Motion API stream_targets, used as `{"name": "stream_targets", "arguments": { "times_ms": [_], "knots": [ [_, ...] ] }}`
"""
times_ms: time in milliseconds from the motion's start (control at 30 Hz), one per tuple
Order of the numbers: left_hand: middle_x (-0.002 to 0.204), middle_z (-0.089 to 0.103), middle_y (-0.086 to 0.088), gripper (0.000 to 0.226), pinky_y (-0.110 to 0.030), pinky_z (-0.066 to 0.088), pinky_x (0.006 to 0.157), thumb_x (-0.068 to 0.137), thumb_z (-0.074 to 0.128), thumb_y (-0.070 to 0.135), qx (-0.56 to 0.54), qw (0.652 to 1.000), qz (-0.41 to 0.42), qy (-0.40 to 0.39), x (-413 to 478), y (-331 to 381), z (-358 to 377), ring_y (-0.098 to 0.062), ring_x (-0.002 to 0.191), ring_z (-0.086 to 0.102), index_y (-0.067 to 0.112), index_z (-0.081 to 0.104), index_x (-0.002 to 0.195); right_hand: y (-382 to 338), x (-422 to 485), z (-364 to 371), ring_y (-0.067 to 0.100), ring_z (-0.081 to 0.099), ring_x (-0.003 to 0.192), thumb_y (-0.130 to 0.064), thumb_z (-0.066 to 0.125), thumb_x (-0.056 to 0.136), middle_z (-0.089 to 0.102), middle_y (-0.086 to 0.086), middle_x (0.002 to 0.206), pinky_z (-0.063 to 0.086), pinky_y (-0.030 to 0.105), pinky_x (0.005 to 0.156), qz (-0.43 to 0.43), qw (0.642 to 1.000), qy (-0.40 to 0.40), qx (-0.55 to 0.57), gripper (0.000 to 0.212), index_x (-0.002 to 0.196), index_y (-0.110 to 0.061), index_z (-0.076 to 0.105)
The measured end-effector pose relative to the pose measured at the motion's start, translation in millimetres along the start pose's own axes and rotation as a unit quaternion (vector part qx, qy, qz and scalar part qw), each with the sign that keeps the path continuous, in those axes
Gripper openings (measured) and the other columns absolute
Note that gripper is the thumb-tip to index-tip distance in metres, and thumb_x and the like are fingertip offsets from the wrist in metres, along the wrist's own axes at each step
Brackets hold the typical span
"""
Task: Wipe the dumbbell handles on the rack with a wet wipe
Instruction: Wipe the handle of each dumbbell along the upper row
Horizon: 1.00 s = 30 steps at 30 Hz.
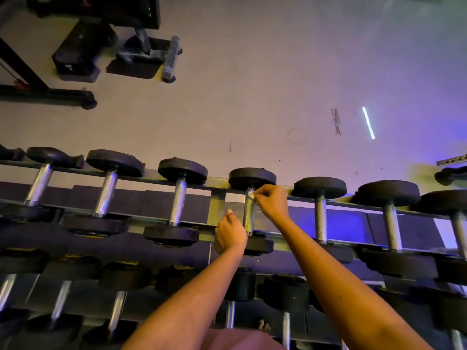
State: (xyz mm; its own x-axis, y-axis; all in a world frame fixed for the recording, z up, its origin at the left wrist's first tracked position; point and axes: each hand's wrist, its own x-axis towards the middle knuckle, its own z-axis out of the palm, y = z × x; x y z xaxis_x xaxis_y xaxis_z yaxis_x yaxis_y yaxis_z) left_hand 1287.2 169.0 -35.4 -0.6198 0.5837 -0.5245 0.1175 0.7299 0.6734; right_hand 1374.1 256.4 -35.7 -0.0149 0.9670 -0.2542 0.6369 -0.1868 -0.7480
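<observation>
Right hand [271, 203] pinches the small white wet wipe [251, 194] against the far end of a knurled chrome dumbbell handle [249, 217] midway along the rack's [216, 207] top tier, left hand [230, 234] curled beside its near end, grip unclear.

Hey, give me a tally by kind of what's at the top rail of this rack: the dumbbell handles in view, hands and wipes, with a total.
Top-rail dumbbell handles: 7
Hands: 2, left hand and right hand
Wet wipe: 1
Total: 10
</observation>
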Motion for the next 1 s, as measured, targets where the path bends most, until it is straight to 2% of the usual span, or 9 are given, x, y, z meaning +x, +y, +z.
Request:
{"name": "stream_targets", "arguments": {
  "times_ms": [100,233,367,433,533,633,733,867,1000],
  "knots": [
    [0.117,0.062,-0.020,0.052,-0.036,0.036,0.083,0.104,0.025,0.039,0.007,1.000,-0.001,0.007,1,-1,0,-0.037,0.108,0.054,0.009,0.065,0.115,4,-9,-2,0.020,0.066,0.073,-0.005,0.065,0.083,0.069,0.006,0.074,0.058,0.039,0.075,-0.006,0.999,-0.037,-0.033,0.010,0.078,-0.005,0.074],
    [0.118,0.062,-0.019,0.052,-0.038,0.038,0.087,0.103,0.025,0.041,0.005,1.000,-0.003,0.004,2,-1,1,-0.037,0.109,0.054,0.011,0.066,0.115,15,-38,2,0.021,0.066,0.078,-0.004,0.065,0.081,0.072,0.011,0.080,0.057,0.038,0.077,-0.004,0.994,-0.083,-0.067,0.009,0.079,-0.002,0.074],
    [0.114,0.063,-0.019,0.052,-0.037,0.037,0.085,0.103,0.027,0.041,-0.004,1.000,0.001,0.006,2,-2,1,-0.035,0.104,0.055,0.009,0.067,0.109,23,-55,-1,0.016,0.065,0.081,-0.005,0.066,0.081,0.072,0.007,0.086,0.055,0.030,0.076,-0.022,0.986,-0.137,-0.091,0.010,0.083,-0.006,0.076],
    [0.109,0.064,-0.018,0.053,-0.037,0.038,0.082,0.103,0.027,0.042,-0.017,1.000,-0.003,0.004,2,-3,2,-0.030,0.094,0.054,0.009,0.068,0.105,22,-53,-4,0.014,0.066,0.079,-0.008,0.067,0.085,0.071,0.004,0.083,0.055,0.025,0.073,0.010,0.991,-0.127,-0.043,0.008,0.084,-0.006,0.075],
    [0.105,0.065,-0.015,0.053,-0.036,0.039,0.082,0.102,0.027,0.043,-0.024,1.000,-0.012,0.002,4,-4,3,-0.024,0.087,0.050,0.010,0.068,0.103,17,-36,-7,0.017,0.069,0.080,-0.010,0.069,0.086,0.070,0.003,0.082,0.059,0.033,0.076,0.055,0.996,-0.023,0.070,0.006,0.082,-0.007,0.074],
    [0.103,0.065,-0.015,0.052,-0.035,0.038,0.082,0.102,0.028,0.042,-0.027,0.999,-0.020,0.003,5,-4,3,-0.024,0.086,0.050,0.010,0.068,0.101,5,-15,-4,0.018,0.066,0.084,-0.008,0.068,0.087,0.070,0.005,0.086,0.057,0.034,0.079,0.052,0.993,0.037,0.095,0.007,0.088,-0.007,0.075],
    [0.104,0.066,-0.015,0.052,-0.039,0.042,0.087,0.102,0.028,0.043,-0.027,0.999,-0.028,0.003,5,-5,4,-0.028,0.091,0.055,0.010,0.069,0.101,-5,-3,4,0.014,0.063,0.081,-0.008,0.066,0.088,0.070,0.005,0.087,0.055,0.029,0.077,0.021,0.998,0.035,0.053,0.009,0.089,-0.008,0.075],
    [0.107,0.065,-0.018,0.051,-0.040,0.041,0.089,0.102,0.030,0.040,-0.021,0.999,-0.029,0.000,4,-2,1,-0.034,0.099,0.056,0.008,0.068,0.103,-2,-9,9,0.019,0.064,0.073,-0.005,0.065,0.085,0.067,0.005,0.072,0.058,0.037,0.076,0.027,0.999,-0.007,-0.020,0.012,0.075,-0.006,0.071],
    [0.112,0.064,-0.018,0.050,-0.042,0.040,0.090,0.102,0.029,0.042,-0.010,0.999,-0.031,0.007,4,-2,0,-0.037,0.103,0.055,0.010,0.068,0.107,18,-46,11,0.024,0.067,0.075,-0.006,0.066,0.080,0.070,0.011,0.072,0.058,0.044,0.077,0.070,0.996,-0.041,-0.039,0.011,0.071,-0.004,0.072]
  ]
}}
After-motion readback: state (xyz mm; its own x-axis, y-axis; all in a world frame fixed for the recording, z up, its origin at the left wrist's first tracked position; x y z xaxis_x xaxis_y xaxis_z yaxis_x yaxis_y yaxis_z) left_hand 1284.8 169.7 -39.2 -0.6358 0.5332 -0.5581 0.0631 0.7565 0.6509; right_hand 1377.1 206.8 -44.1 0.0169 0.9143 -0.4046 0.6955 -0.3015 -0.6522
